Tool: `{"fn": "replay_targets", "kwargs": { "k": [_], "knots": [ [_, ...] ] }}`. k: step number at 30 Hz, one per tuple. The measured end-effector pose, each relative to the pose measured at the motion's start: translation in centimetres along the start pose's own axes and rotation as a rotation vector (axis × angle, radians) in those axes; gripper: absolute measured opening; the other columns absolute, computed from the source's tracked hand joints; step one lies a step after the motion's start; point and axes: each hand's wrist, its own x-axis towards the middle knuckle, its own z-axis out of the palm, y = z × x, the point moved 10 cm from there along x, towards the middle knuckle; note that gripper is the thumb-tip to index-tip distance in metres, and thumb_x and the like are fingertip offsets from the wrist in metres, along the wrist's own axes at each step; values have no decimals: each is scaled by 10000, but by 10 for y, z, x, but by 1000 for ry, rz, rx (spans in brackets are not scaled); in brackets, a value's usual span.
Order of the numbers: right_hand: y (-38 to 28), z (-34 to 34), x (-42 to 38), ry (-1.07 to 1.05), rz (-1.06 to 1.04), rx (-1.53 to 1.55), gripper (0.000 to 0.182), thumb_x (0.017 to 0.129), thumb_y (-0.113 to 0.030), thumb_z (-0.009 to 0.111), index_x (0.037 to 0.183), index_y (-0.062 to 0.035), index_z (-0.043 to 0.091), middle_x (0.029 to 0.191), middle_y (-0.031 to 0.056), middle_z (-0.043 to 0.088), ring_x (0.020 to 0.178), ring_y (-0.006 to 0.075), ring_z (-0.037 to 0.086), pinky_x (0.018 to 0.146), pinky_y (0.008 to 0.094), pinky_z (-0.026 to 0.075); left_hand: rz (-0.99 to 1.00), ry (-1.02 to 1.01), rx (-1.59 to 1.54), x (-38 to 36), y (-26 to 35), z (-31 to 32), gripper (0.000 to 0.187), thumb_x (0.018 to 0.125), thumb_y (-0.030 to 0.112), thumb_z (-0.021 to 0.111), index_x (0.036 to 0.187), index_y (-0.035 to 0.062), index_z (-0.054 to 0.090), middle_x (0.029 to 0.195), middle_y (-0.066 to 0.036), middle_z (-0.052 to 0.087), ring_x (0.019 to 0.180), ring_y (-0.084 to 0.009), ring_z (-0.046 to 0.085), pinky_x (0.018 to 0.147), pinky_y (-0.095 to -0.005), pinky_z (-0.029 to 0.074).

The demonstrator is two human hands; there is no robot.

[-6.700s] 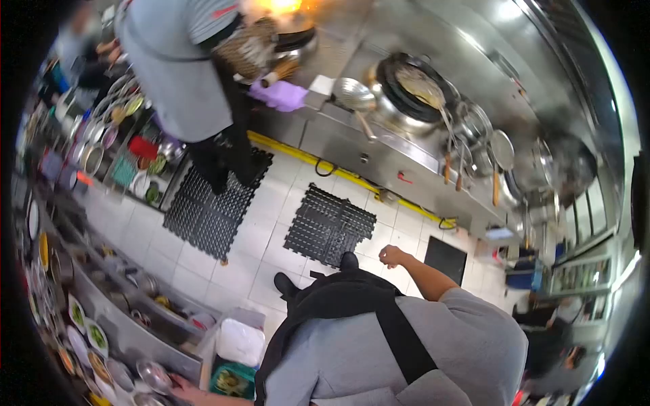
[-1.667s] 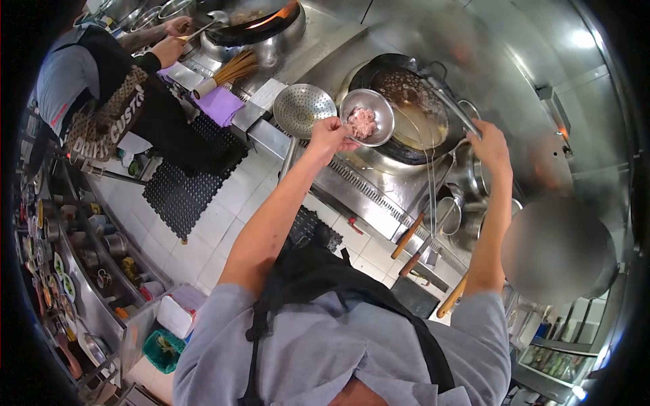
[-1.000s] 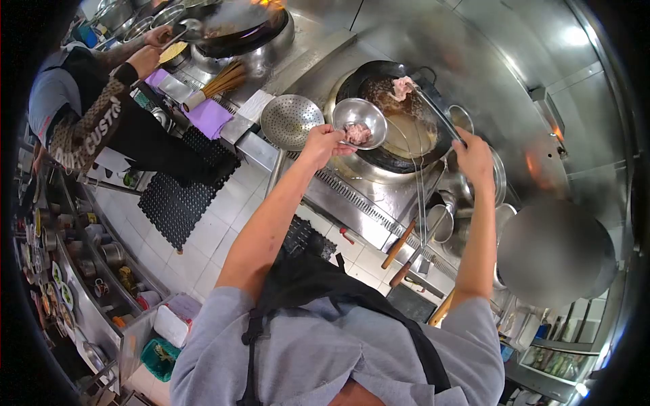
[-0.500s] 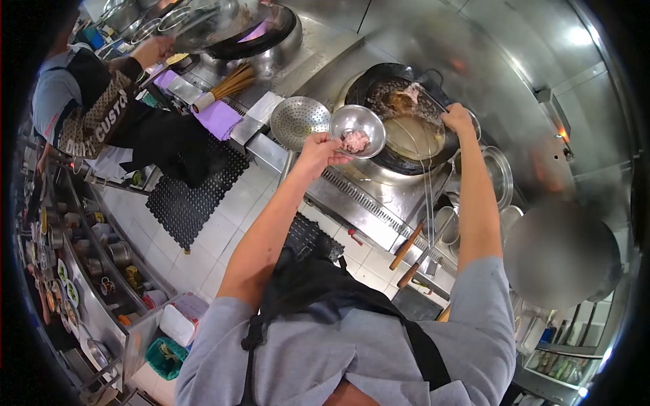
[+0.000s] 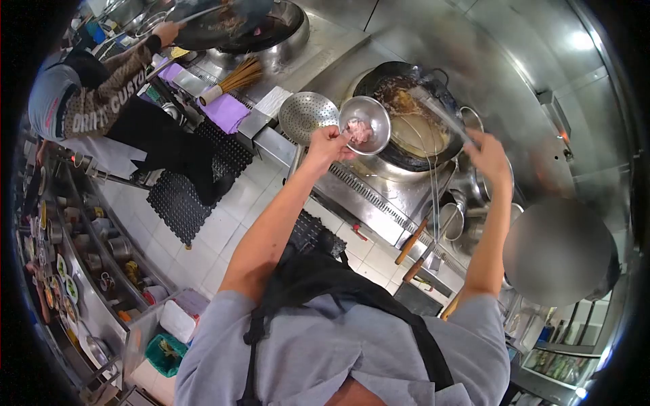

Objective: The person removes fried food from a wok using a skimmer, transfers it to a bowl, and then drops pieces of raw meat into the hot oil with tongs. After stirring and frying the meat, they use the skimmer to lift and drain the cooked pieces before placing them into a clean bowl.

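My left hand (image 5: 330, 146) is closed on the rim of a small metal bowl (image 5: 377, 139). Pieces of pink raw meat (image 5: 359, 132) lie inside it. The bowl is held tilted just left of a black wok (image 5: 379, 76), which contains bubbling brown liquid and food. A wire strainer (image 5: 430, 144) rests over the wok's near side. In my right hand (image 5: 489, 161) are what look like long metal tongs (image 5: 443, 111), smeared by motion, their tips over the wok. A perforated metal ladle (image 5: 306, 116) sits to the left of the bowl.
At the upper left a co-worker (image 5: 101, 101) handles another wok (image 5: 217, 24). Between us are a bamboo brush (image 5: 237, 81) and a purple cloth (image 5: 225, 113). Wooden-handled utensils (image 5: 413, 242) lean at the stove front. Metal pots (image 5: 452, 220) stand at right.
My right hand has moved right and toward me, drawing the tongs back over the wok. The bowl remains in my left hand, slightly more tilted. The co-worker's wok has shifted.
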Motion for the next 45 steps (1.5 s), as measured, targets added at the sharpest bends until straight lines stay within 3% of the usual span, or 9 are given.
{"fn": "replay_targets", "kwargs": {
  "k": [5,10,17,22,28,31,36,40,45],
  "knots": [
    [-77,44,-57,-193,-49,-183,364,867,-210,636,1208,-85,666,1048,209,695,1027,393,644,897,493,492,102,-92,147,15,10,23,187,961,108,615,900,-63,572,910,-176,665,763,-271,715,671,-371,632],
    [-75,20,-58,-55,-45,-151,347,886,-174,601,1223,-117,656,1066,174,694,988,385,653,862,492,500,6,18,73,23,9,27,161,946,72,610,888,-71,564,896,-187,673,758,-296,722,666,-367,629],
    [-37,0,-48,54,31,-76,354,883,-193,625,1227,-119,669,1031,193,699,964,396,656,846,485,504,-19,20,-37,32,0,42,143,943,65,606,890,-57,553,902,-210,684,757,-319,730,641,-367,622],
    [2,-12,-7,140,23,-8,371,870,-198,639,1225,-94,675,1016,218,694,989,405,652,866,460,502,-93,39,-80,40,-19,42,189,945,57,597,1027,-106,549,965,-227,676,804,-340,726,682,-372,622],
    [94,117,95,-88,129,-50,398,848,-263,662,1202,-81,686,1162,215,672,1102,386,629,953,452,486,-96,24,-124,38,-17,43,227,957,62,583,1085,-120,536,1003,-230,665,831,-338,724,709,-374,623],
    [94,107,99,43,205,6,430,844,-275,660,1219,-64,671,1170,222,667,1121,383,622,968,453,480,-61,43,-158,31,-11,40,179,944,57,586,996,-108,539,952,-226,661,768,-331,724,667,-373,632],
    [2,5,23,72,30,24,438,844,-247,654,1226,-33,656,1181,225,661,1129,384,618,976,453,478,17,46,-59,25,0,24,169,972,103,588,943,-59,549,924,-185,665,770,-294,725,662,-362,626],
    [-66,14,-38,-191,-42,17,405,859,-236,645,1235,-87,665,1146,216,672,1088,381,630,954,459,481,79,6,50,18,18,27,194,967,119,605,860,-32,547,854,-157,657,738,-271,721,646,-356,624],
    [-73,37,-45,-85,-32,-174,338,885,-186,608,1211,-124,674,1067,169,698,1006,387,644,867,492,495,77,7,117,28,17,30,184,960,104,597,848,-32,543,832,-159,662,753,-276,726,645,-354,621]
  ]
}}
